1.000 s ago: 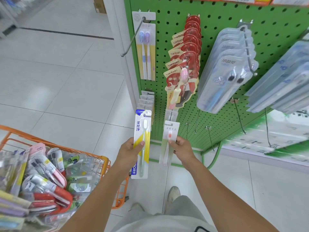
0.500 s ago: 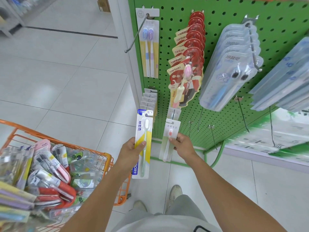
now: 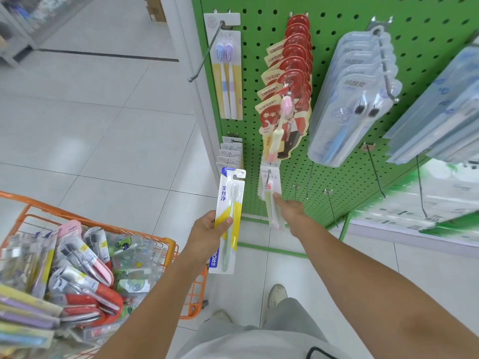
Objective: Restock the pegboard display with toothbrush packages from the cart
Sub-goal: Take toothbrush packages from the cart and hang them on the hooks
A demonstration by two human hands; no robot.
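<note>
My left hand (image 3: 204, 234) grips a yellow, white and blue toothbrush package (image 3: 229, 216), held upright in front of the green pegboard's (image 3: 337, 22) left edge. My right hand (image 3: 291, 209) reaches to a low peg (image 3: 267, 178) and pinches the right edge of a white package with a pink-headed brush (image 3: 270, 187). That package's hole sits over the peg. The orange cart (image 3: 103, 225) at the lower left is piled with several toothbrush packages (image 3: 85, 268).
Higher on the board hang a blue-and-purple twin pack (image 3: 229, 73), red canban packs (image 3: 290, 81) and clear blue packs (image 3: 355, 99). A small grey stack (image 3: 230, 154) hangs above the yellow package. Bare pegs (image 3: 331, 206) stick out at the lower right. My shoes (image 3: 277, 294) are below.
My right hand has raised the white package toward the board and slid it onto the low peg. My left hand has kept the yellow package almost still.
</note>
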